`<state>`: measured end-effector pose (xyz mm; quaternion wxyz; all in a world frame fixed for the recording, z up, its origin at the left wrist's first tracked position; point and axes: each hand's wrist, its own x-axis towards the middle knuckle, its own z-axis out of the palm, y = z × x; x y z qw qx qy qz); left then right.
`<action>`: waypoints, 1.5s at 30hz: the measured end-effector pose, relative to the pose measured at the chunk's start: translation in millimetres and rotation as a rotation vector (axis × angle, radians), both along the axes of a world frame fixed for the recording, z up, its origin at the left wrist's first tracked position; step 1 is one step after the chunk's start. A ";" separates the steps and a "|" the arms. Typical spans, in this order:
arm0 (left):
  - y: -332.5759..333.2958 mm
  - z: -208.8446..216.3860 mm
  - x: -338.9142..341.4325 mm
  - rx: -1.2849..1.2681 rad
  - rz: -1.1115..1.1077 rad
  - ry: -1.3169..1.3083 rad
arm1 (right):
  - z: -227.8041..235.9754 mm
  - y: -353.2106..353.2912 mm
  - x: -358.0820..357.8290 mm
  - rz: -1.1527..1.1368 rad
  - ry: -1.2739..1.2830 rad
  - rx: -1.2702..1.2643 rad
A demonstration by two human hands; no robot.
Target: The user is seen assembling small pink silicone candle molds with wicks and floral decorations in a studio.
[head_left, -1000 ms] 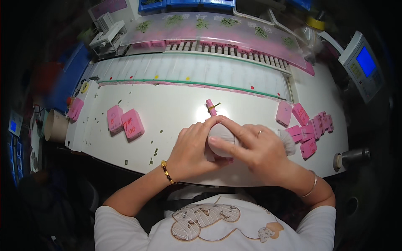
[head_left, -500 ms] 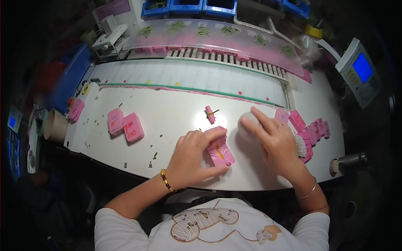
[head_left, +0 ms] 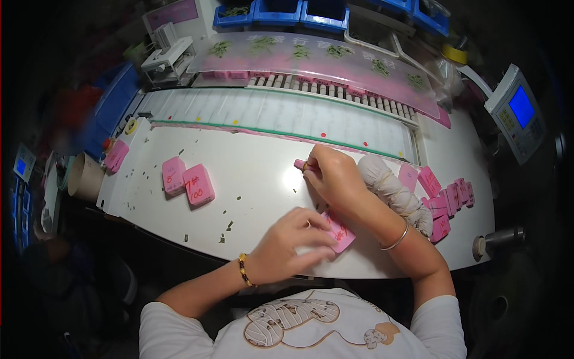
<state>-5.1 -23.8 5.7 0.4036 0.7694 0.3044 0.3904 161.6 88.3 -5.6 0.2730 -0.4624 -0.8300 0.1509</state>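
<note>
A pink paper-wrapped block [head_left: 342, 237] with red handwriting lies near the table's front. My left hand [head_left: 291, 244] is at its left side, its fingers curved, apart and slightly blurred; fingertips overlap the block's edge. Farther out, my right hand [head_left: 335, 176] is closed in a pinch at a small pink paper roll [head_left: 298, 163]. Only the roll's left end shows, the rest being hidden by the fingers. Right of my right forearm lies a lumpy white cloth roll [head_left: 391, 192] bound with string.
Two pink blocks [head_left: 199, 184] stand at left. More pink blocks [head_left: 449, 197] cluster at right, by a metal cylinder [head_left: 505, 233]. Green scraps [head_left: 229, 226] dot the white tabletop. Behind are a green-edged glass strip [head_left: 287, 113], blue bins [head_left: 326, 15] and a blue-screened device [head_left: 515, 110].
My right hand has left the round end of the white cloth roll and moved left to the small pink roll. The pink block has turned over, now showing red writing; my left hand's grip has loosened.
</note>
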 end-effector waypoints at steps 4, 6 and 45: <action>23.7 13.3 -16.4 -0.072 0.379 -0.076 | 16.1 -7.3 14.7 0.033 0.462 -0.478; 36.1 17.7 -18.3 -0.068 0.399 -0.087 | 21.4 -14.7 26.3 0.076 0.651 -0.586; 40.5 18.0 -4.8 -0.373 0.296 -0.465 | 30.2 -73.2 35.2 0.013 1.461 -0.938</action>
